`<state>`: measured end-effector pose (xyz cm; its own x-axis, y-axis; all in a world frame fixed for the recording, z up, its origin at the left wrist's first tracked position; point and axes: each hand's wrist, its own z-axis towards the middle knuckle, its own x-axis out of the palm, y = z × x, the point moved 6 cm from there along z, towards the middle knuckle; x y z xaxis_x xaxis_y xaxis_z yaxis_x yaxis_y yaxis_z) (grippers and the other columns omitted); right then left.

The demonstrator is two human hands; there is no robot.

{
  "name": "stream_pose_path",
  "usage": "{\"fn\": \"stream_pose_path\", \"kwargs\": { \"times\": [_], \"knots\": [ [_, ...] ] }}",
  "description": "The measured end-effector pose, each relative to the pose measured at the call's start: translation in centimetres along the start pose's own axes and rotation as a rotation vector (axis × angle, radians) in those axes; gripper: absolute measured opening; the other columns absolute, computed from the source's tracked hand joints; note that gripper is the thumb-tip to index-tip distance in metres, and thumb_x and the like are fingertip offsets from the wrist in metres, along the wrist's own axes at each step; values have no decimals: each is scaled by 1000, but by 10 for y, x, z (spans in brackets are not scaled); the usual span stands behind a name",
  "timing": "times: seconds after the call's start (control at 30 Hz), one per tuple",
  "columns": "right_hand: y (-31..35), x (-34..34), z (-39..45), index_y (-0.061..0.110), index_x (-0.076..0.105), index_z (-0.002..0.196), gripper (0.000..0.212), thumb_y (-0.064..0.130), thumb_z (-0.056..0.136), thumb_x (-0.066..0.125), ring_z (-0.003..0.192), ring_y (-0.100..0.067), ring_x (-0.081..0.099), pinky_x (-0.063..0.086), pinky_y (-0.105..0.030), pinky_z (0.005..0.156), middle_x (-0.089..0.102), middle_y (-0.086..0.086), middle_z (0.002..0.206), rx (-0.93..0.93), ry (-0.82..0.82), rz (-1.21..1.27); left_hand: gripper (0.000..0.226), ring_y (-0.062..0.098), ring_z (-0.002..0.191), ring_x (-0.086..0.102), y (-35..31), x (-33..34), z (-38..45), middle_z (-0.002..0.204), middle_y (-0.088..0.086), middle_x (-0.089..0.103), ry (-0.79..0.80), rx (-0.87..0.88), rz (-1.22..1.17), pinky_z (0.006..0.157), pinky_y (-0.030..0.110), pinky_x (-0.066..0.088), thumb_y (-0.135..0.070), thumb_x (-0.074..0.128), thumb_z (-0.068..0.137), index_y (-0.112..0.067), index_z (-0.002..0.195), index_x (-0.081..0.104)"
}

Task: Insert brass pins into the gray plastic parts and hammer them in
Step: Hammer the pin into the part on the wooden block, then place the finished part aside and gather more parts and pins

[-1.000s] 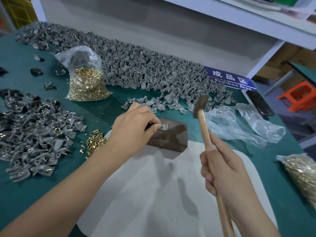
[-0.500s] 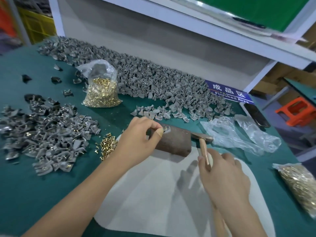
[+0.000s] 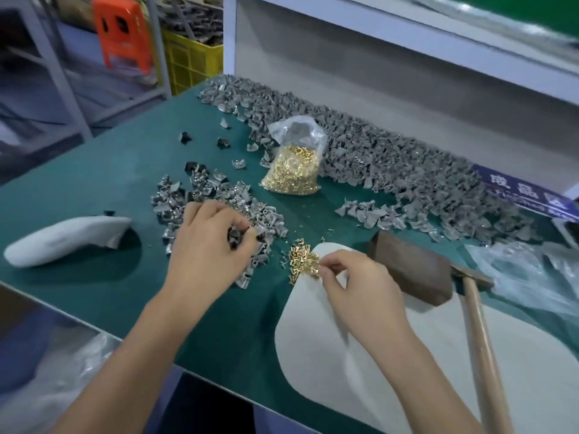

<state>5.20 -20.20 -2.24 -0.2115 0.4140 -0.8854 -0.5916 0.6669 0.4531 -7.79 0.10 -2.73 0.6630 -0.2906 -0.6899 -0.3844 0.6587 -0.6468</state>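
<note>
Your left hand (image 3: 213,245) sits over the near pile of gray plastic parts (image 3: 219,208) on the green table (image 3: 109,183), its fingertips curled and pinching what looks like one dark gray part — the blur makes it hard to be sure it is only one. Your right hand (image 3: 357,277) reaches into the small heap of loose brass pins (image 3: 302,260) at the edge of the white pad (image 3: 360,371), thumb and forefinger pinched together at the heap; whether a pin is actually caught between them I cannot tell.

The hammer (image 3: 476,308) lies released on the pad, its head just beside the dark block (image 3: 413,270) and its wooden handle running back toward you. Beyond the pins stands a clear bag of brass pins (image 3: 293,173), upright against the long bank of gray parts (image 3: 407,170) along the back wall. A blue sign (image 3: 526,195) lies at that bank's right end — crumpled clear plastic (image 3: 517,270) sits below it. A white foam piece (image 3: 65,239) lies to your far left.
</note>
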Motion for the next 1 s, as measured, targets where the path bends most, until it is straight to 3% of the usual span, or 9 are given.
{"fn": "stream_pose_path", "kwargs": {
  "times": [0.13, 0.3, 0.5, 0.7, 0.87, 1.0],
  "knots": [
    [6, 19, 19, 38, 70, 99, 9, 34, 96, 62, 80, -3, 57, 40, -23, 62, 68, 21, 96, 0, 23, -43, 14, 18, 122, 35, 15, -3, 0, 115, -7, 58, 7, -28, 51, 98, 33, 36, -37, 67, 91, -24, 95, 71],
    [1, 17, 40, 34, 70, 109, 14, 30, 100, 61, 92, -14, 62, 47, -31, 75, 65, 12, 108, 18, -17, -128, 19, 20, 122, 36, 14, -4, 3, 116, -6, 58, 16, -16, 39, 100, 37, 38, -41, 66, 93, -24, 100, 72],
    [11, 19, 51, 36, 76, 100, 8, 34, 95, 69, 84, 2, 56, 48, -29, 76, 66, 19, 97, -106, 97, 105, 8, 16, 117, 36, 5, -2, 7, 111, -11, 57, 3, 20, -52, 96, 30, 35, -33, 65, 94, -26, 97, 69],
    [36, 45, 49, 41, 65, 131, 50, 66, 87, 66, 98, -12, 58, 42, -33, 71, 50, 15, 106, -225, 233, -156, 12, 13, 115, 36, -9, 9, 8, 110, -10, 57, 18, 61, -78, 95, 24, 32, -32, 64, 94, -24, 100, 70],
    [41, 45, 50, 39, 76, 111, 21, 49, 96, 65, 100, -15, 60, 38, -30, 67, 61, 11, 99, -224, 184, -139, 11, 17, 114, 40, -16, 12, 6, 109, -8, 59, 10, 124, -10, 95, 29, 38, -28, 66, 93, -20, 99, 71],
    [39, 43, 47, 34, 74, 107, 19, 43, 101, 58, 102, -19, 62, 47, -32, 74, 63, 8, 106, -193, 193, -212, 12, 17, 114, 41, -20, 15, 5, 110, -6, 60, 17, 132, -10, 97, 35, 43, -28, 67, 93, -19, 99, 73]
  ]
}}
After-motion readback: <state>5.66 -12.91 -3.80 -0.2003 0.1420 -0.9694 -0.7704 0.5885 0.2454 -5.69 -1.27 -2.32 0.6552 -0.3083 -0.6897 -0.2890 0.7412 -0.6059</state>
